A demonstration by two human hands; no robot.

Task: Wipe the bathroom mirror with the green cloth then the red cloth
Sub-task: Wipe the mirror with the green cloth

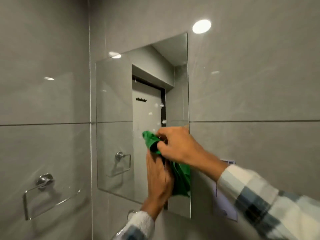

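The frameless bathroom mirror point(114, 135) hangs on a grey tiled wall, with a few white foam spots point(150, 113) near its middle. The bunched green cloth point(150, 139) is pressed against the lower right part of the glass, and more of it hangs down at the mirror's right edge. My right hand point(178, 144) comes in from the right in a plaid sleeve and grips the top of the cloth. My left hand point(159, 177) reaches up from below and holds the cloth just under it. No red cloth is in view.
A chrome towel ring point(43, 187) is fixed to the left wall near the corner, and its reflection shows in the mirror. A pale lilac panel point(225, 205) sits on the wall right of the mirror, partly behind my right arm. A bright light reflection point(201, 26) glares on the tile.
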